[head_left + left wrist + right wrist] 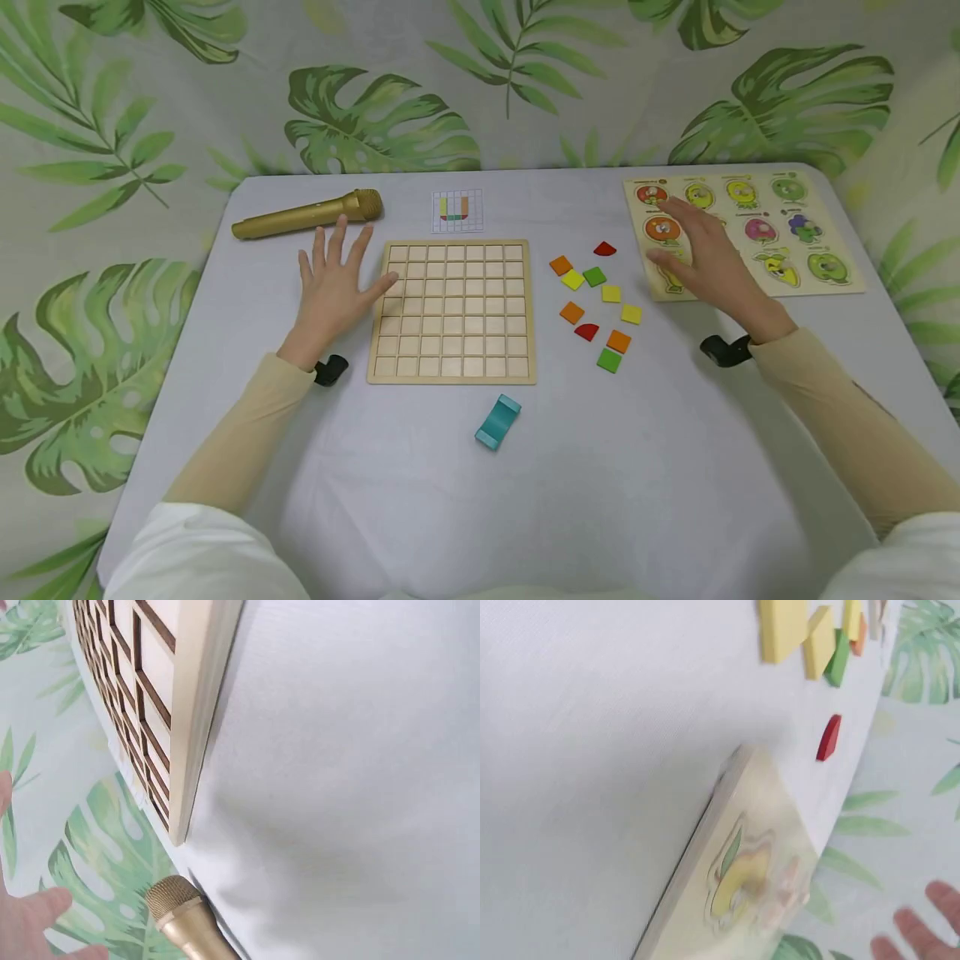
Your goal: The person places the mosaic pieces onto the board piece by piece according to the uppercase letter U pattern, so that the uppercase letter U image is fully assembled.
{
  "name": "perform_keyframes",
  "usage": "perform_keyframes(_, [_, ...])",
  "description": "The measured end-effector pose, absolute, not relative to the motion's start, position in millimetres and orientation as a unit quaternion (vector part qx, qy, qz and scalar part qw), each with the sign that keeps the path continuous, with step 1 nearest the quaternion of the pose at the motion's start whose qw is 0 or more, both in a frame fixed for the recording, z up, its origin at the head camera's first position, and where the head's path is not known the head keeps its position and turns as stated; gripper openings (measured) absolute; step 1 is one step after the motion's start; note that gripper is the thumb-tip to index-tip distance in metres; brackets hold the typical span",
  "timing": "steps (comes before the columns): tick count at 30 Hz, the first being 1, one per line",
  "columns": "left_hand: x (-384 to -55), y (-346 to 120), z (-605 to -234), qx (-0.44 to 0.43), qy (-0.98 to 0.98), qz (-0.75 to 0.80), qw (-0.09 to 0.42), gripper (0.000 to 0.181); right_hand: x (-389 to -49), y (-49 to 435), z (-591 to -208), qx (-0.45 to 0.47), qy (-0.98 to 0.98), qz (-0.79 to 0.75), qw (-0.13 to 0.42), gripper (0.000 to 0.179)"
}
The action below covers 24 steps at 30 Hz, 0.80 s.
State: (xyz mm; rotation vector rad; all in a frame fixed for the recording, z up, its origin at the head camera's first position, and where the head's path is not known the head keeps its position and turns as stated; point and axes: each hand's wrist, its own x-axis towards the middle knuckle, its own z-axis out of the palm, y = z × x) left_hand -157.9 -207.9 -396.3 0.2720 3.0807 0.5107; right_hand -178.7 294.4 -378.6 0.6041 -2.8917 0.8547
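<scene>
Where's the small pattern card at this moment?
In the head view, the pattern card lies just beyond the far edge of the wooden grid board, right of the gold microphone.

I count at the right side three orange squares (pixel 572 312), three yellow squares (pixel 611 293), two green squares (pixel 608 360) and two red quarter-round pieces (pixel 587 332), so ten small pieces. There is one grid board (pixel 454 287), with seven rows of seven cells. On my remote view I find also one teal piece (pixel 498 422) nearer, one pattern card (pixel 457 211) far, one golden microphone (pixel 300 218) far left, one fruit board (pixel 783 223) far right, one left hand (pixel 328 292) and one right hand (pixel 708 262).
</scene>
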Motion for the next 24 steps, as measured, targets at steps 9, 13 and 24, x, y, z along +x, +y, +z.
perform_keyframes(9, [-156.1,-228.9,-409.7,0.154,0.936,0.311,0.066,0.068,-194.8,266.7,-382.3,0.208,-0.846,0.488,-0.059,0.043])
perform_keyframes(13, [-154.4,-235.4,-418.0,0.174,0.921,0.332,0.1,0.065,-201.0,255.3,-386.3,0.229,-0.793,0.554,-0.111,0.036])
perform_keyframes(24, [-154.2,-247.6,-428.7,0.235,0.907,0.321,0.135,0.066,-216.7,234.5,-409.5,0.218,-0.809,0.515,-0.183,0.027])
